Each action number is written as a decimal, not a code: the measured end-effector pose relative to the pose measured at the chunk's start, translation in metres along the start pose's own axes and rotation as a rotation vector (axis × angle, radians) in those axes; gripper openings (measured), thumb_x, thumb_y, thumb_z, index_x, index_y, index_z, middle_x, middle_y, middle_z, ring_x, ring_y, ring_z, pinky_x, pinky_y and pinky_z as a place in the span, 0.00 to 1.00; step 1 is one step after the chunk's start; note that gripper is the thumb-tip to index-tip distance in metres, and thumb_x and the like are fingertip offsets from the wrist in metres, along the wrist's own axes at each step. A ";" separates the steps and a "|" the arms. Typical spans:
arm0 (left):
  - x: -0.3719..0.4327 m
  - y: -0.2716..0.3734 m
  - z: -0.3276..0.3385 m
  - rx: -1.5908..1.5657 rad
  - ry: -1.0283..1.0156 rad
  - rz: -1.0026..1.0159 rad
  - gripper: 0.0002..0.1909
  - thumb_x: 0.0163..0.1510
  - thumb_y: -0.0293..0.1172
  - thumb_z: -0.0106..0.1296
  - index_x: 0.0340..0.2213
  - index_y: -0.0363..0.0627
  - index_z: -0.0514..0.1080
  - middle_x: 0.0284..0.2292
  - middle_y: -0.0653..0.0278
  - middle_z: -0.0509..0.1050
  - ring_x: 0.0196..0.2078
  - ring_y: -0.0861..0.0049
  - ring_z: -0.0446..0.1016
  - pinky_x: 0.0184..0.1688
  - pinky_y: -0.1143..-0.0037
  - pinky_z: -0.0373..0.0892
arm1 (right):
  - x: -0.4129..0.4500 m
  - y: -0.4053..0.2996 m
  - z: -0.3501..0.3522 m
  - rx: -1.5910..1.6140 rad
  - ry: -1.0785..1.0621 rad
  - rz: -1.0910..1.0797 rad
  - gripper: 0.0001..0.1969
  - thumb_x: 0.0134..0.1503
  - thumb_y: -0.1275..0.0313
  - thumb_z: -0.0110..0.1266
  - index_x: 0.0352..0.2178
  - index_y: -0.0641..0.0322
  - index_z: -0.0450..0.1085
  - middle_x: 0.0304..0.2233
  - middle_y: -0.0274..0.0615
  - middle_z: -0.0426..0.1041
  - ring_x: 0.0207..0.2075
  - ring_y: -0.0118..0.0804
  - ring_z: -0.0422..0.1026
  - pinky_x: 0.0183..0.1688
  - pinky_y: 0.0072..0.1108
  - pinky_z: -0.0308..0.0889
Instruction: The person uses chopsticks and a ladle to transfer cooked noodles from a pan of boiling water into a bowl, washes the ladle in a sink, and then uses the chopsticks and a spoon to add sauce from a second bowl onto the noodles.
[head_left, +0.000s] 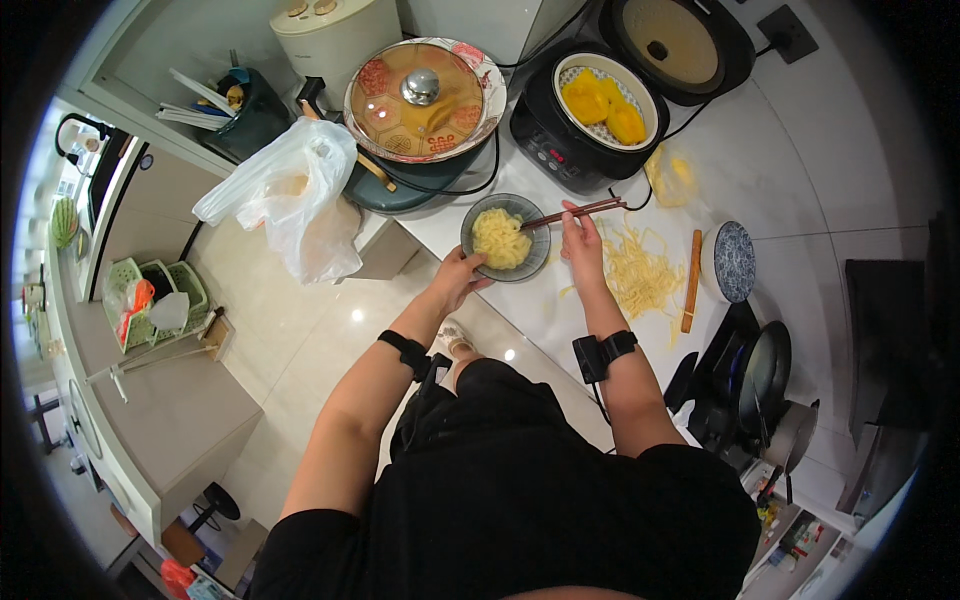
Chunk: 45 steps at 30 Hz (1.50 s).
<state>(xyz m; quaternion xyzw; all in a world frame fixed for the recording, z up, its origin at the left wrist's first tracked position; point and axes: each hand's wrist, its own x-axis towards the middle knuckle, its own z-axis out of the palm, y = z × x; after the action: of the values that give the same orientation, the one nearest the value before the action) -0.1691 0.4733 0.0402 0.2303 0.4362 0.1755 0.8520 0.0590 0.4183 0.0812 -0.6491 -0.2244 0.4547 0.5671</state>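
My left hand (458, 278) grips the near rim of a grey glass bowl (538, 260) at the counter's edge. Pale yellow noodles (502, 238) lie heaped inside it. Dark wooden chopsticks (559, 217) are held in my right hand (583, 244), their tips down in the noodles on the bowl's right side. Loose raw-looking noodle strands (641, 274) are spread on the white counter just right of my right hand. Beyond them lie a short wooden stick (691, 281) and a blue-patterned bowl (735, 261), which appears tipped or seen from the side.
A black electric cooker (555, 142) stands with its lid raised, yellow pieces (604, 105) inside. Left of it sits a patterned dish under a glass lid (390, 90). A white plastic bag (300, 202) hangs over the counter edge. Pans (765, 371) rest on the stove at right.
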 end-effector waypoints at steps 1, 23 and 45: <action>0.005 0.001 0.001 -0.059 -0.015 -0.038 0.22 0.56 0.30 0.48 0.50 0.38 0.58 0.44 0.57 0.68 0.45 0.68 0.72 0.42 0.70 0.74 | 0.003 0.002 -0.002 0.000 0.006 0.005 0.16 0.62 0.62 0.46 0.46 0.60 0.68 0.15 0.22 0.54 0.17 0.14 0.50 0.19 0.13 0.45; -0.148 0.020 -0.045 -0.214 -0.040 0.040 0.28 0.53 0.34 0.57 0.50 0.33 0.59 0.46 0.57 0.70 0.46 0.72 0.72 0.47 0.72 0.73 | -0.121 -0.121 0.071 -0.506 -0.683 -0.150 0.19 0.64 0.60 0.39 0.30 0.65 0.69 0.21 0.37 0.69 0.25 0.26 0.68 0.29 0.18 0.63; -0.421 0.012 -0.220 -0.435 0.118 0.556 0.29 0.56 0.40 0.53 0.52 0.34 0.58 0.51 0.53 0.66 0.52 0.66 0.69 0.53 0.62 0.68 | -0.183 -0.064 0.296 -0.383 -1.072 -0.194 0.23 0.54 0.77 0.56 0.51 0.62 0.62 0.31 0.28 0.67 0.33 0.19 0.66 0.38 0.13 0.64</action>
<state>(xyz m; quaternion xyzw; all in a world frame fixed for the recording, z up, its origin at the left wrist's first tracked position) -0.5862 0.3257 0.2132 0.1431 0.3580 0.5024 0.7739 -0.2656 0.4450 0.2196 -0.3957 -0.6171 0.6172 0.2858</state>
